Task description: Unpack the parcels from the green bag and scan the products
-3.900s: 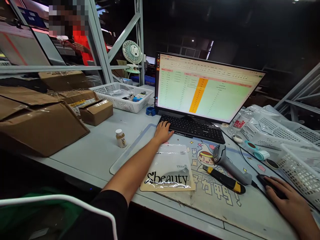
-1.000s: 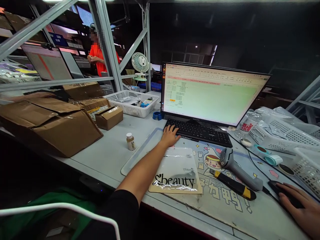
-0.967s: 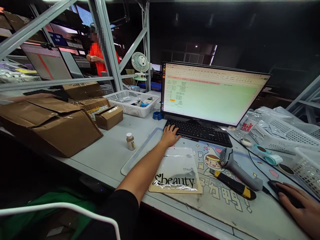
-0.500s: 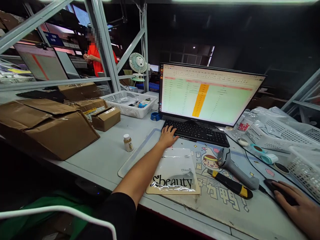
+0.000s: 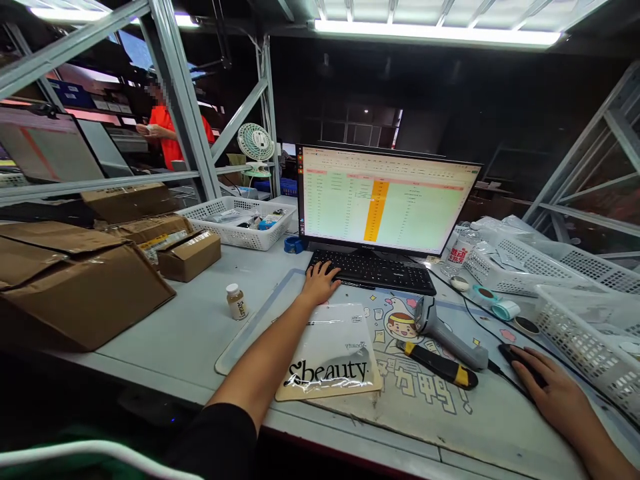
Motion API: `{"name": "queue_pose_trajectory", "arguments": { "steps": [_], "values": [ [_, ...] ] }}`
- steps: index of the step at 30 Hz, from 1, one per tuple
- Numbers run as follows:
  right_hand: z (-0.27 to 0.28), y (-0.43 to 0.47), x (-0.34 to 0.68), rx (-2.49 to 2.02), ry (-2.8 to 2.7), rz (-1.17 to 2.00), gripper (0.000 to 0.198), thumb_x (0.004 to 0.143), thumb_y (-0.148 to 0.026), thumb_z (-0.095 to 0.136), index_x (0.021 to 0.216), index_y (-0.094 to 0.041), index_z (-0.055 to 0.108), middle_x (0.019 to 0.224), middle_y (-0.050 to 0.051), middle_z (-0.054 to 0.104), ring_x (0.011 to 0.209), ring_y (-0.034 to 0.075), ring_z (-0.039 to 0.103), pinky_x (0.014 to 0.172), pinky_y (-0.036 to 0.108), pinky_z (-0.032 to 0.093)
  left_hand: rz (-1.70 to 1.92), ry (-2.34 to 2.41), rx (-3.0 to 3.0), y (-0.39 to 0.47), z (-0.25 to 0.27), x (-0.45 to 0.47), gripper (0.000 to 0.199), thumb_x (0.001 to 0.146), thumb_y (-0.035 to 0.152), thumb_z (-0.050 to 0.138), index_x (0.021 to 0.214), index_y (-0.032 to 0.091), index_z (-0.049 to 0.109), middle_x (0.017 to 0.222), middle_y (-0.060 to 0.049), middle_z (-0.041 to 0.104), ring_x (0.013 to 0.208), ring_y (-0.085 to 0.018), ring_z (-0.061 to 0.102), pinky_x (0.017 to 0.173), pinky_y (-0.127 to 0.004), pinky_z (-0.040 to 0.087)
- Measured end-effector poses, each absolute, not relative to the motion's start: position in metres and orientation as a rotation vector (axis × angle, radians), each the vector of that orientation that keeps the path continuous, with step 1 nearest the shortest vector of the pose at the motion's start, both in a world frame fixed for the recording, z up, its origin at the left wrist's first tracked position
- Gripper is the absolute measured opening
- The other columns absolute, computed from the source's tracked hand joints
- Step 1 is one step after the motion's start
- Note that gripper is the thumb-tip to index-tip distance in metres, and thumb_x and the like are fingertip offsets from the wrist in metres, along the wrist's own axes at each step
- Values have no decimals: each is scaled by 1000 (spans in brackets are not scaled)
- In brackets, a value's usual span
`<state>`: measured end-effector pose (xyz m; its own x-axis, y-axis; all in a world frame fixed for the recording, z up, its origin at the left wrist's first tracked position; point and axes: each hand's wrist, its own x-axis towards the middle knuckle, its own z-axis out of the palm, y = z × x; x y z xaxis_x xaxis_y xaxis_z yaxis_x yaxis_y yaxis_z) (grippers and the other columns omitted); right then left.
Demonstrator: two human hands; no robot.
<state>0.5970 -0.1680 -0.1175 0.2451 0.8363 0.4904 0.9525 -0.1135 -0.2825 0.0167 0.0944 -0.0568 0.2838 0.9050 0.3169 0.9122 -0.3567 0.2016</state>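
Observation:
My left hand rests with fingers spread on the left end of a black keyboard. At the right, my right hand lies over a black computer mouse, its fingers curved around it. Under and beside my left forearm is a flat, shiny pouch printed "beauty". To the left of that arm stands a small bottle with a white cap. Between the hands lie a grey barcode scanner and a black and yellow utility knife. A lit monitor behind the keyboard shows a spreadsheet.
Cardboard boxes and a white basket of small items occupy the left. More white baskets, a clear bottle and tape rolls line the right. A person in red stands beyond the metal frame.
The view has tilted up and shifted slightly right, so the scene sits further left. My left hand stays on the keyboard and my right hand on the mouse.

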Motion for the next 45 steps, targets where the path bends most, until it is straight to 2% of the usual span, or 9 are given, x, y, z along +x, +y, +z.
{"name": "queue_pose_trajectory", "arguments": {
  "steps": [7,15,21,24,27,31,36,41,45],
  "values": [
    [-113,-166,592,-1994,-1634,-230,66,95,-74,46,134,-32,78,145,9,69,123,37,71,90,49,64,-683,-1751,-2463,85,-42,19,51,105,45,55,154,32,61,168,-7,49,159,-35,36,132,-55,27],
    [-109,-167,577,-1929,-1649,-262,64,100,-69,43,136,-26,75,143,14,66,126,36,69,105,52,60,-1026,-1779,-2041,15,72,-41,52,108,51,42,145,24,64,159,-11,56,148,-35,46,127,-55,33],
    [-87,-166,553,-1811,-1664,-393,72,101,-69,44,144,-18,68,146,19,64,134,40,63,116,58,51,-450,-2410,-1951,-26,61,-131,73,91,61,59,150,18,61,155,-25,59,135,-52,56,107,-67,47],
    [-67,-159,514,-1779,-1791,-293,68,102,-65,44,144,-17,66,145,18,66,136,39,62,117,55,50,-347,-2493,-2045,-31,48,-151,50,89,45,60,123,12,74,127,-28,74,118,-50,68,100,-61,52],
    [-47,-147,465,-1912,-1924,-94,70,104,-59,45,153,-11,57,146,21,66,134,41,64,112,55,52,-487,-2371,-2172,-32,54,-144,33,92,40,57,104,16,76,113,-21,78,113,-42,72,97,-49,55],
    [-22,-129,409,-2161,-2023,72,69,105,-44,49,159,-1,47,136,28,69,124,44,68,106,56,53,-758,-2160,-2464,-31,69,-100,35,96,48,58,115,21,72,108,-7,79,93,-24,75,86,-33,57],
    [-2,-113,373,-2282,-1958,153,45,98,-27,55,136,-5,63,128,28,71,120,42,69,94,48,54,-1337,-1683,-2881,-33,75,-24,35,91,45,71,111,17,71,102,-6,76,79,-18,67,75,-30,53],
    [31,-129,378,-2110,-1963,371,34,98,-41,58,115,-15,73,98,11,77,89,28,73,75,34,53,-1428,-1423,-3083,-34,74,20,26,87,34,74,108,18,71,100,-5,75,79,-17,63,75,-30,49],
    [67,-160,382,-1666,-1950,772,44,90,-56,66,111,-19,77,69,0,66,59,19,60,56,30,46,-1364,-1312,-3179,-35,70,34,30,85,36,77,110,20,70,98,-4,74,80,-18,65,73,-29,49]
  ]
}}
